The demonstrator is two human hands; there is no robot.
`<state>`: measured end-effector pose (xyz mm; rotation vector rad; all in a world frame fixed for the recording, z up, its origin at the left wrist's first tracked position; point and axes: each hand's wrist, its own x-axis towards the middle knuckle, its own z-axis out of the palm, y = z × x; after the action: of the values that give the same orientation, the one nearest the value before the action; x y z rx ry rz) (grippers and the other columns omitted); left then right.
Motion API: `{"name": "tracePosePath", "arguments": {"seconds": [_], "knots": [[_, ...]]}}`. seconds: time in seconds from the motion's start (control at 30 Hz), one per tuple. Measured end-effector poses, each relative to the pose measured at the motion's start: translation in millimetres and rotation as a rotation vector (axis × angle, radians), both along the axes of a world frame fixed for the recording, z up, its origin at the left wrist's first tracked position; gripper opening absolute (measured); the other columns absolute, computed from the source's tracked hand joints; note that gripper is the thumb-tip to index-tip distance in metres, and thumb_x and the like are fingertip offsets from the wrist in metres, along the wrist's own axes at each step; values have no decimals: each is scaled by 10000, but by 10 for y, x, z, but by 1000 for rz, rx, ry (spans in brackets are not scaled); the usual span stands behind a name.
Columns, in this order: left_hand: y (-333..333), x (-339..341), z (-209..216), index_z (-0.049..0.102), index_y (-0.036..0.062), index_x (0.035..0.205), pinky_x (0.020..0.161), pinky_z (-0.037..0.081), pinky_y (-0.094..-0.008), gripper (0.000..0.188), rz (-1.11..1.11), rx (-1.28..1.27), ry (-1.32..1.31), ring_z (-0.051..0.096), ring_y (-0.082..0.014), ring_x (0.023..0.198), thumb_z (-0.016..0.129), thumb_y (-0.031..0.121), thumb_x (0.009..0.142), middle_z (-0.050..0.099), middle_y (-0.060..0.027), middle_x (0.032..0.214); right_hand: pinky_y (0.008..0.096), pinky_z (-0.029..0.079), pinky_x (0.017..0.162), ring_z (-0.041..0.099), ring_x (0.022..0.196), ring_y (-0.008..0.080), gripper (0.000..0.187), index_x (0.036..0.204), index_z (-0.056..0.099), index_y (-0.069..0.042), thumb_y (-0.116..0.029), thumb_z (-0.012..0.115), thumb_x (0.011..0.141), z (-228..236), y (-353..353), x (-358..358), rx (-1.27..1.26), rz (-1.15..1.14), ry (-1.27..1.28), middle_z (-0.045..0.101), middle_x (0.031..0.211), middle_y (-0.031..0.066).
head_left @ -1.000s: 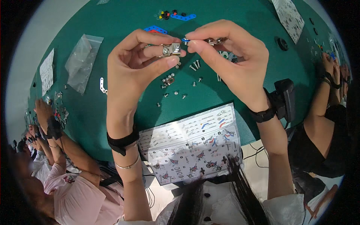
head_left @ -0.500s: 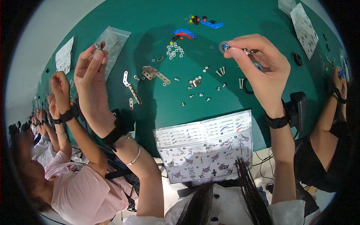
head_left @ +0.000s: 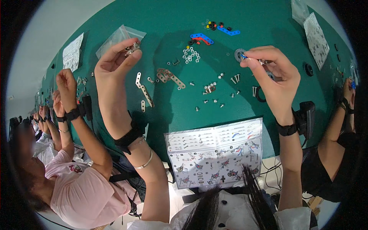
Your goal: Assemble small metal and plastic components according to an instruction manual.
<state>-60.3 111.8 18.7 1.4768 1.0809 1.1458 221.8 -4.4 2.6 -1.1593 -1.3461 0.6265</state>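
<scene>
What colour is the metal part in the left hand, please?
The metal part is silver, clearest in the head view.

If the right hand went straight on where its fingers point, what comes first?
Probably the grey disc just ahead of the right hand; depth is unclear, so it might pass above.

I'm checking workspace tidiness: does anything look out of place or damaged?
The instruction sheet reaches past the near edge of the table, so it looks oddly placed. Otherwise nothing stands out; no damage shows.
</scene>
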Motion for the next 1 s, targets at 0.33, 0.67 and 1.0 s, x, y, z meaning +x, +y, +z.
{"name": "tracePosePath", "arguments": {"seconds": [0.33, 0.67, 1.0], "knots": [[-34, 79, 8, 680, -26, 988, 847, 514, -259, 191, -16, -48, 33, 703, -212, 958, 734, -46, 805, 701, -107, 995, 221, 532, 746, 685, 854, 106, 139, 1014, 704, -17, -7, 691, 877, 32, 12, 105, 38, -62, -28, 706, 930, 52], [-18, 164, -22, 664, -13, 1072, 861, 502, -278, 242, -101, -100, 74, 669, -171, 909, 714, -11, 836, 696, -90, 1017, 217, 539, 724, 685, 828, 93, 123, 1016, 705, -32, -57, 689, 896, 61, 31, 221, 49, -106, 14, 709, 911, 43], [-5, 200, -85, 683, -13, 1042, 837, 520, -270, 215, -142, -111, 77, 668, -154, 916, 728, -1, 833, 707, -85, 990, 220, 538, 729, 677, 830, 86, 120, 1011, 705, -30, -67, 687, 898, 34, 81, 268, 24, -110, 46, 715, 911, 39]]}}
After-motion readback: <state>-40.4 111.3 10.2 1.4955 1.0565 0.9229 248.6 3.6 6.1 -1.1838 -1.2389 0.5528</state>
